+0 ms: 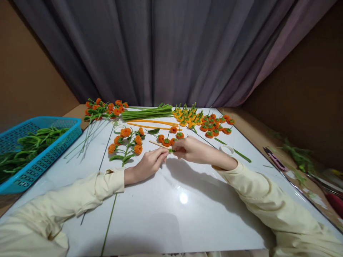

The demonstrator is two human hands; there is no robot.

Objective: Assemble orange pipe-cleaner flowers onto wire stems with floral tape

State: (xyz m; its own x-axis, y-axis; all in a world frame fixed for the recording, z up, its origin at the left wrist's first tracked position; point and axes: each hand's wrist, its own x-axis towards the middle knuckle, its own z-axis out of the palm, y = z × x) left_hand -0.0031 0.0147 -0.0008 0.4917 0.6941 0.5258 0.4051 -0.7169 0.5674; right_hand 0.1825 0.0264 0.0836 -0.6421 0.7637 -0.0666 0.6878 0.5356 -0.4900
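Observation:
My left hand [150, 164] is closed, its fingertips pinching near the end of a thin wooden stick [158, 144]. A small bit of green pipe cleaner [170, 150] shows at the stick's end, between both hands. My right hand [189, 149] pinches this green piece from the right; its fingertips are partly hidden. Just behind the hands lie several orange pipe-cleaner flowers [166, 142] and a dark green leaf [153, 131]. Left of them rests a stem with orange blossoms and green leaves [128, 147], close to my left hand.
A blue basket [77, 125] of green leaves stands at left. Along the back lie finished orange stems [98, 107], green pipe cleaners [147, 113], orange strips [152, 122], yellow flowers [187, 116] and orange flowers [211, 125]. Tape rolls [227, 150] and pink-handled scissors [277, 161] are nearby.

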